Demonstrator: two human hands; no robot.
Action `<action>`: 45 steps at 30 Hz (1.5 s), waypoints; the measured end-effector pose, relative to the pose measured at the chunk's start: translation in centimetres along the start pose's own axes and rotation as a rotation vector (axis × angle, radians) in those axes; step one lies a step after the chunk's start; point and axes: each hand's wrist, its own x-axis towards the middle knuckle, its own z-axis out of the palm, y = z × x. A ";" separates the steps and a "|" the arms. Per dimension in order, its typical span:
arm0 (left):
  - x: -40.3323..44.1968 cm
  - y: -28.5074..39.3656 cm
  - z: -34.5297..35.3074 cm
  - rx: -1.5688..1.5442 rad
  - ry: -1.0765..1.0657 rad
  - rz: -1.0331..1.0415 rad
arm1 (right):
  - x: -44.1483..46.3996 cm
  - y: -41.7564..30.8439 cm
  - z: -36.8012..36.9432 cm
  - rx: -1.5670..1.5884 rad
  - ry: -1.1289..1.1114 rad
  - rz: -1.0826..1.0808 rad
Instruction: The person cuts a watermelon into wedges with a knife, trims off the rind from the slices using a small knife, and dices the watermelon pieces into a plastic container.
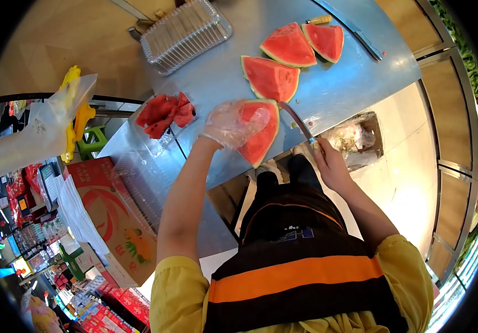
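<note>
My left hand (232, 123), in a clear plastic glove, rests on a watermelon wedge (264, 141) at the front edge of the metal table, fingers over the red flesh. In my right hand (330, 164) is the handle of a curved knife (300, 123); its blade tip reaches the wedge's upper right corner. Three more wedges lie beyond: one just above (272, 79), another farther up (290, 45) and a smaller one (326, 42) at its right. Left of my gloved hand, cut red pieces (165, 114) fill a clear container.
Stacked clear trays (186, 34) stand at the back left. A long knife (361, 39) lies at the back right beside a wooden handle (320, 20). A cardboard box (111, 205) is at the left. Below the table's right edge sits a waste bin (355, 139).
</note>
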 end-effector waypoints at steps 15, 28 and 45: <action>-6.0 4.1 6.0 -0.585 0.592 -0.942 | 6.9 -9.4 3.3 -0.257 -0.302 -0.252; -7.2 2.9 11.8 -0.402 0.961 -0.529 | 7.9 -12.8 4.6 -0.497 -0.442 -0.324; -7.2 2.8 11.3 -0.631 0.866 -0.506 | 2.5 -7.7 7.6 -0.614 -0.434 -0.222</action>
